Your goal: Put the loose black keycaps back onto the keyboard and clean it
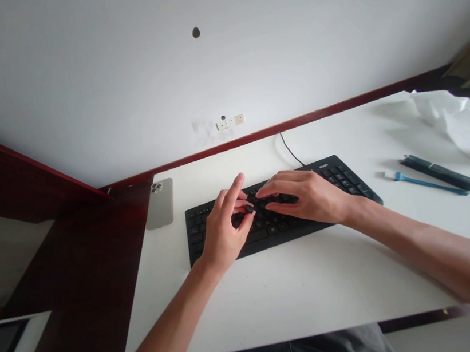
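A black keyboard (348, 179) lies across the middle of a white desk (302, 288). My left hand (223, 230) hovers over its left half. Its thumb and a bent finger pinch a small black keycap (249, 209), while the index finger points up. My right hand (309, 196) rests flat on the middle keys, fingers stretched toward the left hand and almost touching it. It holds nothing. Both hands hide the keys beneath them.
A phone (160, 203) lies face down at the desk's left edge. On the right lie a blue tool (429, 183), a black bar (442, 173) and crumpled white sheeting (461, 120). The keyboard cable (288, 148) runs to the wall. A dark red cabinet (73, 261) stands on the left.
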`<state>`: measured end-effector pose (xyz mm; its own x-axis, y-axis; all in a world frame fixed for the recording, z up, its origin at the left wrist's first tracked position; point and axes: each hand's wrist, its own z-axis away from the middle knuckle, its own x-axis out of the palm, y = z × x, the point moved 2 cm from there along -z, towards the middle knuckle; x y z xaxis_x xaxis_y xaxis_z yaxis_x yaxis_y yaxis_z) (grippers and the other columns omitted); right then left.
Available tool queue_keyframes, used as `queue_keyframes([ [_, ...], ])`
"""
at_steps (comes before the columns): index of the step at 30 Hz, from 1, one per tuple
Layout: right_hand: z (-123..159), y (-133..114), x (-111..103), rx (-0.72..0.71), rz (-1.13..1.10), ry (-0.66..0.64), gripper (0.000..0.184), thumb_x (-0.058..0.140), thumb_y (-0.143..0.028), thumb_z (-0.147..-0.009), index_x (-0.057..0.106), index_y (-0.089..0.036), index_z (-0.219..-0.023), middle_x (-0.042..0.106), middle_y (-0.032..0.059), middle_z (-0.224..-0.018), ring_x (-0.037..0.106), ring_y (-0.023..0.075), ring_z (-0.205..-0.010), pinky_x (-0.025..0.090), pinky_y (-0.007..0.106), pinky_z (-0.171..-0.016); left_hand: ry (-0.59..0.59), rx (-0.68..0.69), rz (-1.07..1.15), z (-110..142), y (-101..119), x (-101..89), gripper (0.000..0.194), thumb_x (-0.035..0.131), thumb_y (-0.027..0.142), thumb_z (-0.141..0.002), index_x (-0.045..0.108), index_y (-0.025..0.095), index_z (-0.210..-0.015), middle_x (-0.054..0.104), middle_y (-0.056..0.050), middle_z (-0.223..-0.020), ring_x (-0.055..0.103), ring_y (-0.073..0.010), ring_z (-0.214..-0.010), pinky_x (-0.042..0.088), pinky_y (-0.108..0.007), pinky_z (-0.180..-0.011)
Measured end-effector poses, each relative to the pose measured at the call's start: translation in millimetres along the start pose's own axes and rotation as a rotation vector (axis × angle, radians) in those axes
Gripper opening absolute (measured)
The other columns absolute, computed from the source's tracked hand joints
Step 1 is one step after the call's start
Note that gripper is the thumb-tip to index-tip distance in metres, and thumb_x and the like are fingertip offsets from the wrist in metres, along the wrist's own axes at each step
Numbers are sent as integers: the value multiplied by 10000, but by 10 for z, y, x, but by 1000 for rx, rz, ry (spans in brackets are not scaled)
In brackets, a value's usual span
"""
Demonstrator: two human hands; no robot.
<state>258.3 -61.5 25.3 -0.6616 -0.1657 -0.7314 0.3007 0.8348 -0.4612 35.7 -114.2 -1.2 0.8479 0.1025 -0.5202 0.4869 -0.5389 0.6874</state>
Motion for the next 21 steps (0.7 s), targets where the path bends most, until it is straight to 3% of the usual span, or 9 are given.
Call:
queue_keyframes([
  [7,-11,-46,90,-82,83,15,386,615,-141,-972,718,-308,-1305,731,73,-1175,714,222,-948,637,378,-788,-34,52,-34,26,13,30,950,670,95,-956,139,413,-1677,599,-90,-1363,722,-137,-957,684,-309,-864],
  [14,-35,-170,131,-150,23,-70,322,571,-152,-1013,747,-271,-1255,740,88,-1090,710,219,-950,630,369,-776,-118,70,22,60,36,86,934,660,93,-962,153,426,-1673,539,-115,-1483,727,-133,-979,664,-284,-888],
  [17,-31,-117,69,-95,-24,-51,284,594,-171,-1001,745,-260,-1225,752,87,-1124,720,229,-997,635,376,-833,-114,59,37,41,58,65,905,650,99,-967,183,428,-1669,528,-101,-1489,719,-123,-972,667,-279,-881],
  [21,2,140,-81,112,50,54,271,583,-169,-980,746,-264,-1173,769,58,-1164,746,220,-995,625,365,-879,-73,61,-20,-21,58,-14,767,632,119,-969,341,379,-1628,563,-93,-1424,683,-121,-943,658,-273,-824],
])
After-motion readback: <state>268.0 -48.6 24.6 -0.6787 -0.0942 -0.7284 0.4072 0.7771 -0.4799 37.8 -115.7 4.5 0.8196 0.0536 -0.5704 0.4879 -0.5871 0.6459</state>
